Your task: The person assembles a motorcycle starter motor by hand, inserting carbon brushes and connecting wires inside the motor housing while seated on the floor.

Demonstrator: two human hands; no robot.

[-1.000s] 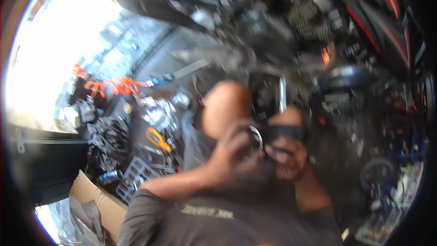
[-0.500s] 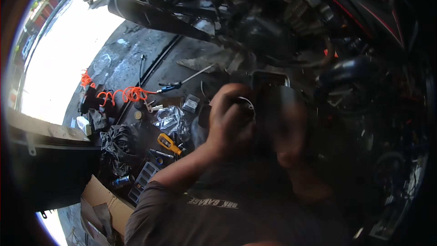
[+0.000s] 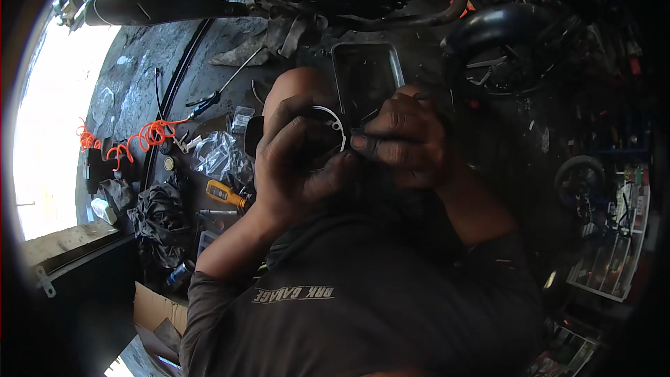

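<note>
My left hand [image 3: 293, 157] is closed around a round, hollow part with a silver ring-shaped rim [image 3: 338, 124]; small tabs with holes show along the rim. Most of the part's body is hidden by my fingers and shadow. Just to its right is my right hand [image 3: 408, 136], its thumb and fingers pinched together close to the rim. Whatever lies between those fingertips is too dark and small to name. Beyond both hands, on the floor, lies a rectangular metal tray [image 3: 366, 45].
A motorcycle exhaust muffler [image 3: 167, 8] spans the far side, with a black wheel [image 3: 488, 28] at far right. On the left floor are an orange coiled air hose [image 3: 157, 134], a blow gun [image 3: 204, 106], a yellow handheld meter [image 3: 222, 192], black cloth [image 3: 164, 220] and a cardboard box [image 3: 157, 307].
My view has shifted, so the surroundings sit further left and higher. My right hand, blurred before and apart from the ring part, has come in to its rim. The left hand keeps its hold.
</note>
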